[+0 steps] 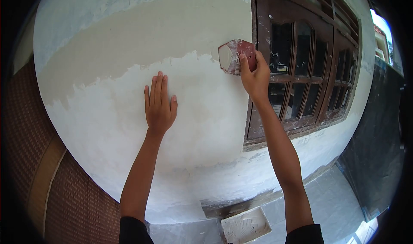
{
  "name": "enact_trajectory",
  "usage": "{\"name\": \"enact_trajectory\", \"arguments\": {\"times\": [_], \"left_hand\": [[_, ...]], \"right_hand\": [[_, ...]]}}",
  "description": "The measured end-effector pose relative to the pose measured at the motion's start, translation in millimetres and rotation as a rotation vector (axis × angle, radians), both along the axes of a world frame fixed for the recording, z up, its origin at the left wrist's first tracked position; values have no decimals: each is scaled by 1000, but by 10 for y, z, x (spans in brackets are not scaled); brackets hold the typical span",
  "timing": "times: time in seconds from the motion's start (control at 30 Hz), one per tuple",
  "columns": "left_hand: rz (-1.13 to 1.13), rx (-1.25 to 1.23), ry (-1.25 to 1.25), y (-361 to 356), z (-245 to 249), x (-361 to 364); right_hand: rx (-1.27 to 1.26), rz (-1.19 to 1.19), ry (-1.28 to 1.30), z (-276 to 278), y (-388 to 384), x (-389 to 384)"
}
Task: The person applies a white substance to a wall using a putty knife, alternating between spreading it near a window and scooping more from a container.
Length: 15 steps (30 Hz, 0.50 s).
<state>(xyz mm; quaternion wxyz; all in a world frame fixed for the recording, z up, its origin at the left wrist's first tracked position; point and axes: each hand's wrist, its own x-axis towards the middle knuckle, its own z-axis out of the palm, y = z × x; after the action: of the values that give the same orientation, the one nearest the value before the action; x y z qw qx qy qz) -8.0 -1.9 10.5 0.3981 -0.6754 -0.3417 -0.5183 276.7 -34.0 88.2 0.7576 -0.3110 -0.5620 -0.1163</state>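
Observation:
My left hand (159, 103) lies flat on the wall (107, 128), fingers together and pointing up, on the fresh white putty. My right hand (254, 77) is raised higher and grips a red-brown scraper (234, 55) with white putty on its blade. The blade rests against the wall at the upper edge of the white area, just left of the window frame (260, 72). Above the white coat the wall is beige (150, 33), and higher up it is pale blue-grey.
A dark brown wooden window (309, 67) with several glass panes fills the wall to the right. A tray of white putty (245, 226) sits on the floor by the wall's foot. A brown patterned surface (51, 192) lies at left, a dark sheet (378, 158) at right.

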Motion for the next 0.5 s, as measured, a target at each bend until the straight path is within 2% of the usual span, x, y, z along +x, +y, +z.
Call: {"name": "enact_trajectory", "arguments": {"times": [0.1, 0.17, 0.3, 0.37, 0.43, 0.5], "left_hand": [[7, 10, 2, 11, 0, 1], [9, 11, -1, 8, -9, 10], [14, 22, -3, 21, -7, 13], [11, 12, 1, 12, -2, 8], [10, 3, 1, 10, 0, 0], [9, 9, 1, 11, 0, -1]], "right_hand": [[2, -91, 9, -43, -68, 170], [42, 57, 117, -97, -69, 287], [7, 185, 84, -93, -43, 118], [43, 150, 15, -57, -45, 52], [-45, -45, 0, -42, -51, 59], [14, -62, 17, -84, -38, 246]]}}
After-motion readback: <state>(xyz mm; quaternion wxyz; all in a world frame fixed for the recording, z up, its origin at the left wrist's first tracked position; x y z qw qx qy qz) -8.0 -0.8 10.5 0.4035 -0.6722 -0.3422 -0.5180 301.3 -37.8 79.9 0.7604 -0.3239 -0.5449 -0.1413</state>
